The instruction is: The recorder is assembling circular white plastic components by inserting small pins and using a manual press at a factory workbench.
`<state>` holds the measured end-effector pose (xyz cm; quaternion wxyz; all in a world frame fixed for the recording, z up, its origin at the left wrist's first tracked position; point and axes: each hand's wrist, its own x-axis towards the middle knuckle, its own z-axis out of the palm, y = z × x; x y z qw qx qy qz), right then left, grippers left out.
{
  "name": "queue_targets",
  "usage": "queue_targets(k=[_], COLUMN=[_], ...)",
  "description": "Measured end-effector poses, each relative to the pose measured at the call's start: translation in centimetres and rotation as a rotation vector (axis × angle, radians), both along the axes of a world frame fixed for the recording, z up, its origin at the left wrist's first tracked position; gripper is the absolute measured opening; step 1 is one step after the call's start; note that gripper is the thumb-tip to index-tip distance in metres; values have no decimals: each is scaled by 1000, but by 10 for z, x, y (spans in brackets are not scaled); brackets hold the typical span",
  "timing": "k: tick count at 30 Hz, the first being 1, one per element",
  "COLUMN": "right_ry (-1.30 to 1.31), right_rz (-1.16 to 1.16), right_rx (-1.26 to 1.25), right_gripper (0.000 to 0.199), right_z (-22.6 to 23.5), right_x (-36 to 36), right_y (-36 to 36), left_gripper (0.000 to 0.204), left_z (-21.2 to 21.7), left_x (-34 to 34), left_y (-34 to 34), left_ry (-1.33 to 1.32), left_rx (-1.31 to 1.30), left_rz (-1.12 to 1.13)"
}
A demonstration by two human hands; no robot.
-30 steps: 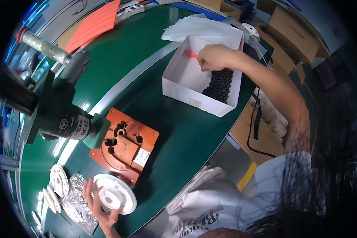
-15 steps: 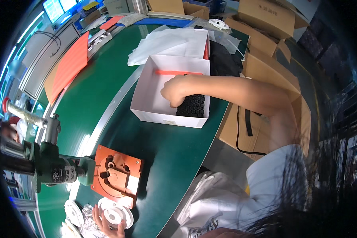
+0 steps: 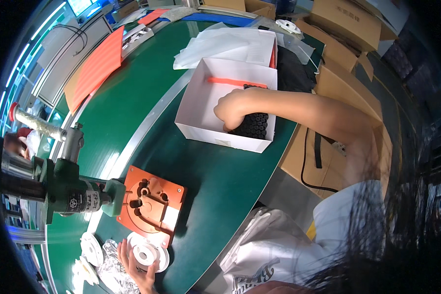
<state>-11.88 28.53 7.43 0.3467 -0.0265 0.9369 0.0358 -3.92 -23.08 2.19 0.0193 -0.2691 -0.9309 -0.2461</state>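
Note:
At the lower left, my left hand (image 3: 139,269) is closed on the edge of a white round plastic disc (image 3: 157,245) with a raised hub, its thumb and fingers apart around the near side. My right hand (image 3: 230,109) reaches into a white open box (image 3: 196,105). Its fingers curl down at the edge of the closely packed black cylindrical parts (image 3: 256,126); whatever is between the fingertips is hidden. Just beyond the disc lies an orange fixture plate (image 3: 174,193) with round recesses and a curved groove, some recesses filled with black pieces.
A green hand press (image 3: 66,191) stands left of the fixture. More white discs (image 3: 90,249) and crumpled silvery wrapping (image 3: 113,268) lie by my left hand. White sheets (image 3: 206,46) lie behind the box. Cardboard boxes (image 3: 350,93) stand on the right beyond the green table's edge (image 3: 259,196).
The whole view has shifted slightly, so things appear higher and further right. Both hands keep nearly the same places, at the disc and inside the box.

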Motion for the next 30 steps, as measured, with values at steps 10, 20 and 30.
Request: queue_targets(k=[10,20,30], right_ry=[304,284,288], right_rz=[-49,-87,-69], right_rx=[16,266,448], right_gripper=[26,25,22], right_z=[16,-8,-22], right_x=[-19,-13,-16], right_y=[61,65,68], left_gripper=[69,69,73], left_z=[-19,-19,-16], left_x=[0,-4,-4], left_y=[-20,-18,-11], left_ry=[52,63,27], left_rx=[14,2,68], left_rz=[-67,-76,-119])
